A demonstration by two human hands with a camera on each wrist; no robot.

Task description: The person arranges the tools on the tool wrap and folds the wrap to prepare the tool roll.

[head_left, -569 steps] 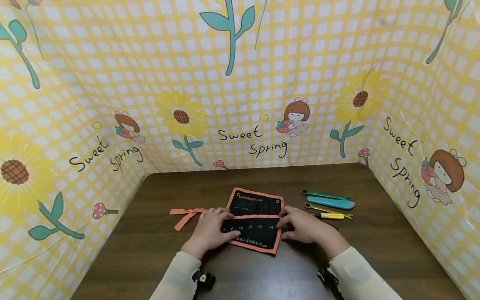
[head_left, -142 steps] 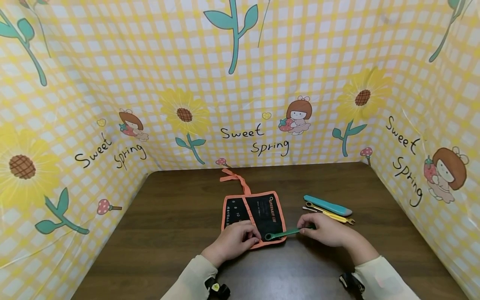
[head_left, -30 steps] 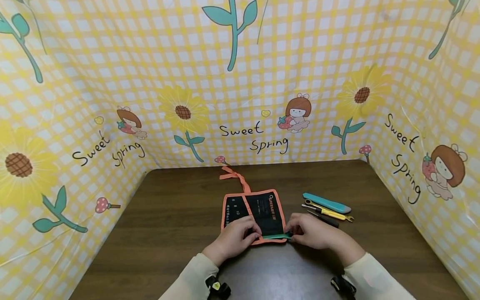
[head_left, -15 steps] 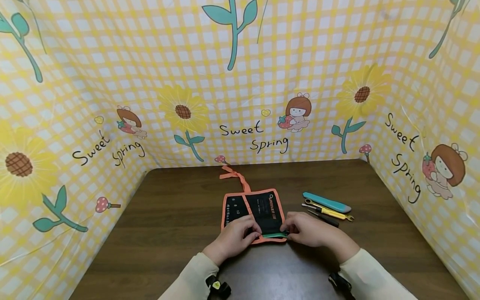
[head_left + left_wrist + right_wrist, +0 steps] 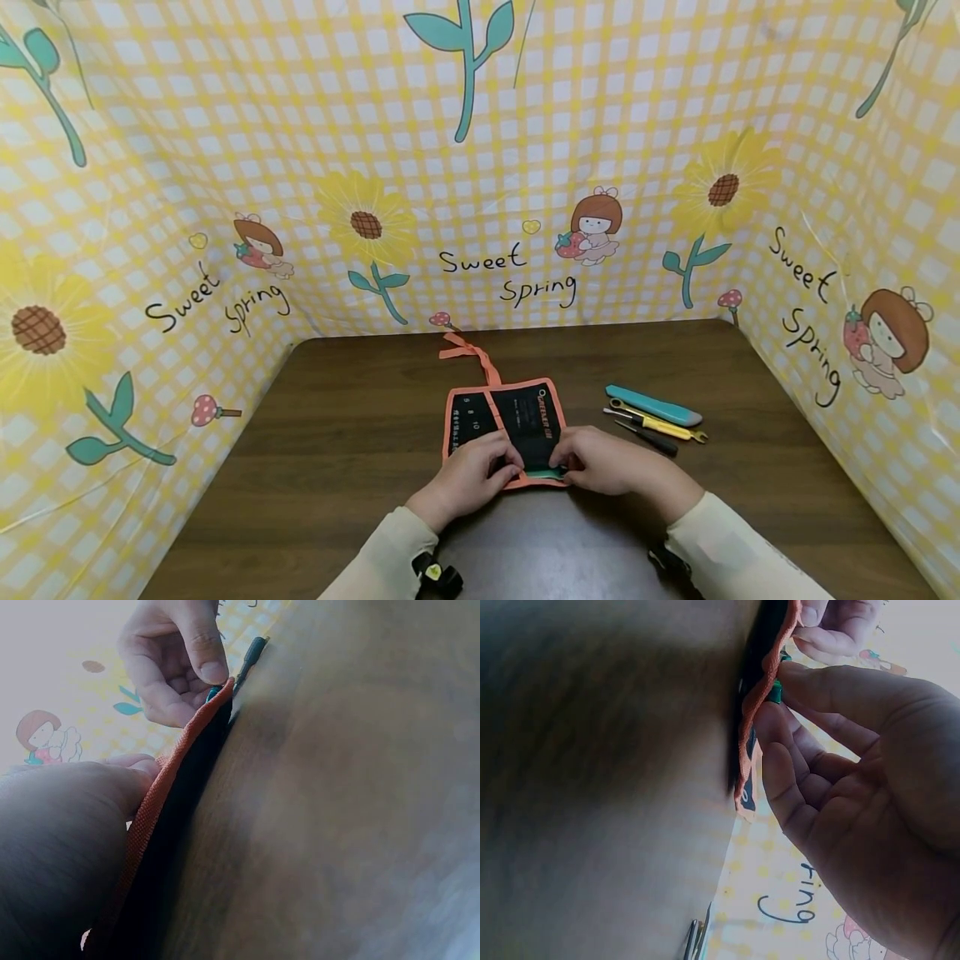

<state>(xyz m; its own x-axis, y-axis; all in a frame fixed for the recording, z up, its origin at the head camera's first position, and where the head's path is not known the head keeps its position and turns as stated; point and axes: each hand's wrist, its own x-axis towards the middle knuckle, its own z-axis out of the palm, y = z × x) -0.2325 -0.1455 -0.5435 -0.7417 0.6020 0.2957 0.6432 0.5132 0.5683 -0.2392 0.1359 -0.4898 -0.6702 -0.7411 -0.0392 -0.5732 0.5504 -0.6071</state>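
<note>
A black tool pouch (image 5: 534, 425) with orange trim lies open on the table, its numbered pockets on the left. My left hand (image 5: 468, 477) pinches the pocket's orange edge near the pouch's front end. My right hand (image 5: 611, 461) pinches the green wrench (image 5: 543, 473), which lies along the pouch's front edge and points left toward that pocket. The wrench's left end is hidden at the pocket and my left fingers. In the right wrist view, a bit of green wrench (image 5: 775, 692) shows between thumb and finger, beside the orange trim.
Right of the pouch lie a turquoise long-handled item (image 5: 654, 405), a gold wrench (image 5: 699, 436), a yellow-handled screwdriver (image 5: 669, 427) and a black-handled tool (image 5: 652, 440). An orange tie strap (image 5: 480, 358) stretches behind the pouch. Patterned cloth walls (image 5: 480, 208) surround the table.
Earlier the pouch was turned and the green wrench was picked up from the tools. Over the last second my right hand has slid the wrench left; my left hand stays put.
</note>
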